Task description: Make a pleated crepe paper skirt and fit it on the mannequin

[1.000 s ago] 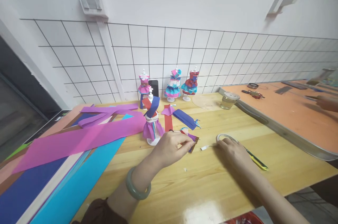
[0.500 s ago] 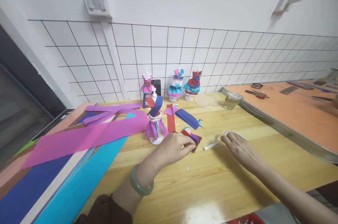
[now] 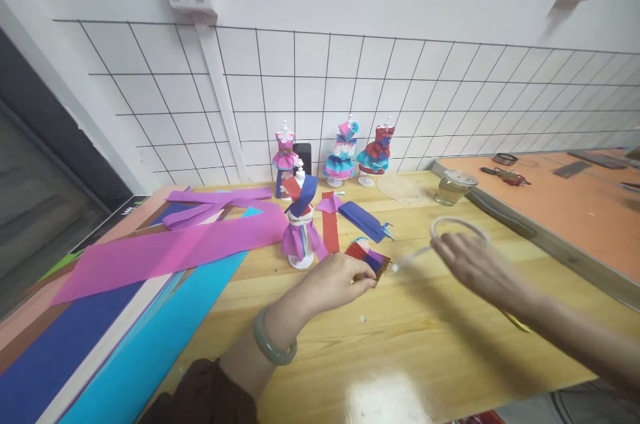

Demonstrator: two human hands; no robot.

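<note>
My left hand (image 3: 345, 279), a green bangle on its wrist, is closed on a small pleated crepe paper fan (image 3: 369, 257) in red, purple and blue. Fingers of my right hand (image 3: 467, 263) are pinched on a thin white roll of tape (image 3: 463, 220), raised above the tabletop. A loose tape end (image 3: 407, 257) stretches from it toward the fan. Left of the fan stands a mini dress form (image 3: 301, 221) in a pink skirt with red and blue bands crossed over its top. Behind lie a red paper strip (image 3: 331, 231) and a folded blue paper piece (image 3: 363, 220).
Long crepe paper sheets (image 3: 165, 251) cover the table's left side. Dressed mini forms (image 3: 341, 157) and a phone (image 3: 303, 161) stand by the tiled wall. A lidded clear cup (image 3: 455, 188) sits back right, beside an orange surface (image 3: 560, 211) with keys (image 3: 507, 175). Something yellow (image 3: 516, 322) lies under my right forearm.
My right hand has lifted the tape roll off the table, moving slightly right. The tape strip has risen with it. My left hand still holds the paper fan. The view has shifted slightly.
</note>
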